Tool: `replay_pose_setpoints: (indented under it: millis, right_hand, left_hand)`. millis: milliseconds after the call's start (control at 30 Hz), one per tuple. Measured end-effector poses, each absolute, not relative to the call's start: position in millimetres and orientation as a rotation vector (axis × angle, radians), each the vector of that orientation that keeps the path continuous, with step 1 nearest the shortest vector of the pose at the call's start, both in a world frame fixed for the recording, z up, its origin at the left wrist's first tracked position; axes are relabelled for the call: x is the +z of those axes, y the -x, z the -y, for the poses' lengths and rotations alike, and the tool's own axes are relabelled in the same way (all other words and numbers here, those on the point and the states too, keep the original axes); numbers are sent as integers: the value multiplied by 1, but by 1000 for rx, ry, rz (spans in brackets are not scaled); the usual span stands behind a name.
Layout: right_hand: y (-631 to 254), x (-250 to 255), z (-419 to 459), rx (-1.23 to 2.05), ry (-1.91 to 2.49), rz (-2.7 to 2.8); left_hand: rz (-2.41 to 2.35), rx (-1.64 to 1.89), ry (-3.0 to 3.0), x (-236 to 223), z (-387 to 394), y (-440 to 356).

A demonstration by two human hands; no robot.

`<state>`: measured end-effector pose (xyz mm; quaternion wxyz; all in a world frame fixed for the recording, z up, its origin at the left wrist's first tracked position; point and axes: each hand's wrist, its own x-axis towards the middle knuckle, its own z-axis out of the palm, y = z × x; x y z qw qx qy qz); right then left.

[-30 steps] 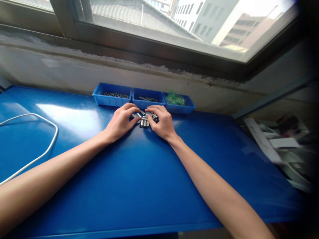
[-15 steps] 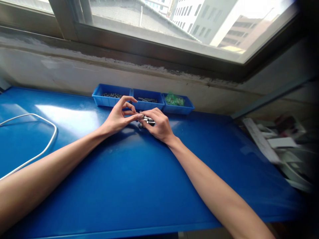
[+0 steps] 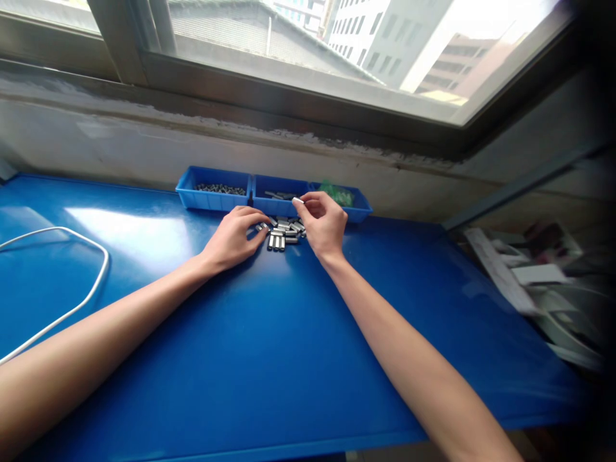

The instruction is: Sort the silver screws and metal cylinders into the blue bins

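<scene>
1. Pinching a small silvery piece (image 3: 298, 201) now, between thumb and fingertips of the right hand (image 3: 328, 223), up at the right end of the middle bin (image 3: 274, 206) in this view; can't tell whether over its rim or just in front.
2. Curving the left hand (image 3: 234, 237) loosely, thumb and fingers parted, in front of the middle bin, off toward its left; can see pieces in the gap, can't tell whether touching any.
3. Over to the heap of metal pieces (image 3: 291, 226): lying on the blue table (image 3: 269, 359), just in front of the middle bin.
4. Spotting a row of three pieces (image 3: 276, 242), side by side, farther from the middle bin than most of the heap; looking tidy, so reckoning that bit done.
5. Leaving plenty to deal with, though: lying at odd angles, nearer the middle bin. Calling it part-way, no more.
6. Noting small parts (image 3: 219, 188) in the left bin (image 3: 206, 201), left of the middle bin, and a green bag (image 3: 332, 189) in the right bin (image 3: 362, 213), to its right.
</scene>
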<state>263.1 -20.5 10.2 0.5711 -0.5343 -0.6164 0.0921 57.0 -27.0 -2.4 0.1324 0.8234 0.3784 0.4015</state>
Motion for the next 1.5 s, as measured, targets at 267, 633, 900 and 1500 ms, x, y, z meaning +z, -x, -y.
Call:
replay_pose_setpoints:
  millis: [267,633,900,1500]
  right_hand:
    - [-259,6,16,361,1194,1395]
    - [-269,3,-4,488,1142,1263]
    - [-262,3,33,164,1155,1629]
    - [-261,3,42,130,1129,1749]
  left_hand:
    - [-1108,1016,-2493,-9,24,-55]
    - [-1115,1002,-2495,-9,25,-55]
    - [-1191,1000,-2511,-11,23,-53]
    - [-1104,1237,-2332,-7,27,-53]
